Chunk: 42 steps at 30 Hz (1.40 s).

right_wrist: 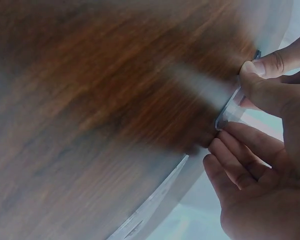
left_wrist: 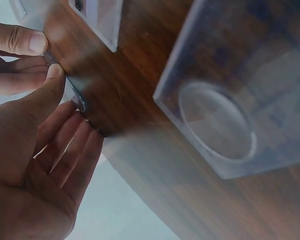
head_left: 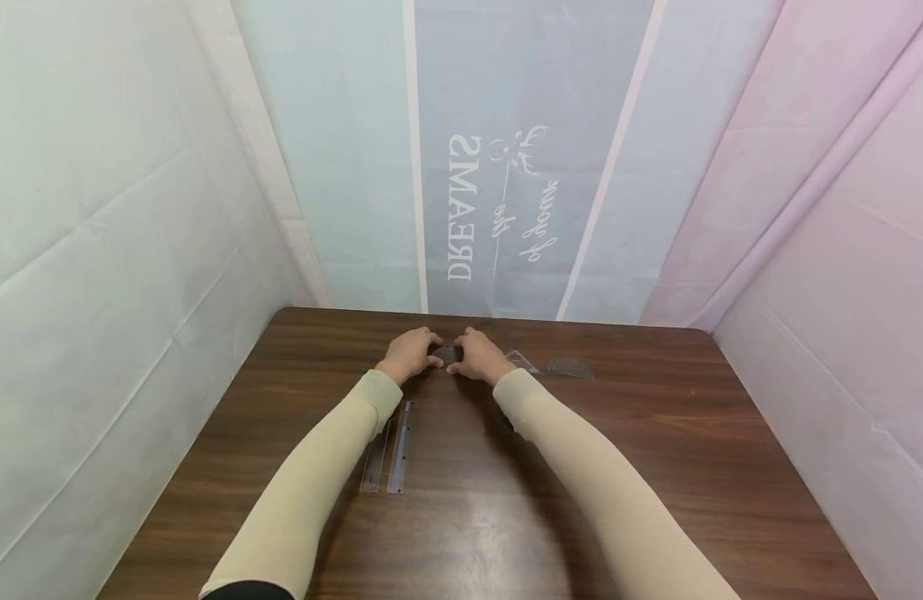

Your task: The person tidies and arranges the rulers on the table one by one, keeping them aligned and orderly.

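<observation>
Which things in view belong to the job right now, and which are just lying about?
In the job:
left hand
right hand
held protractor, between both hands

Apparently just lying about:
second protractor
set square
clear ruler
blue-striped ruler

On my feed, a dark brown wood-grain counter (head_left: pixel 671 442) reaches back to a hanging blue-grey cloth (head_left: pixel 341 142) with pale stripes (head_left: pixel 414 125), sideways white lettering (head_left: pixel 464 206) that spells DREAMS, and an antlered drawing (head_left: pixel 518 150). I see creased whitish sheeting (head_left: pixel 94 275) along the left side and pinkish sheeting (head_left: pixel 844 267) along the right.
</observation>
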Motion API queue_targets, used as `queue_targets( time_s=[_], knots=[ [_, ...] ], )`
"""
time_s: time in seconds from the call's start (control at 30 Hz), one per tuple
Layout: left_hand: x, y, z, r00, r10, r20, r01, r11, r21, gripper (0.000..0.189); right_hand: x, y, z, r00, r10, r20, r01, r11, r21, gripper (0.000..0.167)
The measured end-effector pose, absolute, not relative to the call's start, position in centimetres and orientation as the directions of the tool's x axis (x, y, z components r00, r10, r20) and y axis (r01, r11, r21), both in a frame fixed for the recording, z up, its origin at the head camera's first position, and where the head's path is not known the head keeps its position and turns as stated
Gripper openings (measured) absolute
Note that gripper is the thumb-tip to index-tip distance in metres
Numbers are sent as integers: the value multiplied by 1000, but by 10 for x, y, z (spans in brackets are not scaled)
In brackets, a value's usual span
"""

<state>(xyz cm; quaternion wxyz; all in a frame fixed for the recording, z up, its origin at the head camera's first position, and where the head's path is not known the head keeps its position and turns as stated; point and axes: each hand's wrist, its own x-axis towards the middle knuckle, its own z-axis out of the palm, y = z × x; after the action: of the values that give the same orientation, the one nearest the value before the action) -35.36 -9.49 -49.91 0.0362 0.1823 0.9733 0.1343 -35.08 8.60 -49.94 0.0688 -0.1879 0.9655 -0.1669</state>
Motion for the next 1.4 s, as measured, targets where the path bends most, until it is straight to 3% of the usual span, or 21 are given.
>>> queue_targets(
  time_s=[1.2, 1.4],
  knots=[
    [-352, -95, -499, -915, 402, -9, 389, 889, 242, 42, -350, 89, -507, -930, -363, -54, -313, 862, -399, 56],
    [-348, -96, -500, -913, 409, 14, 396, 875, 279, 39, -348, 88, -505, -930, -362, -69, -306, 863, -403, 54]
  ],
)
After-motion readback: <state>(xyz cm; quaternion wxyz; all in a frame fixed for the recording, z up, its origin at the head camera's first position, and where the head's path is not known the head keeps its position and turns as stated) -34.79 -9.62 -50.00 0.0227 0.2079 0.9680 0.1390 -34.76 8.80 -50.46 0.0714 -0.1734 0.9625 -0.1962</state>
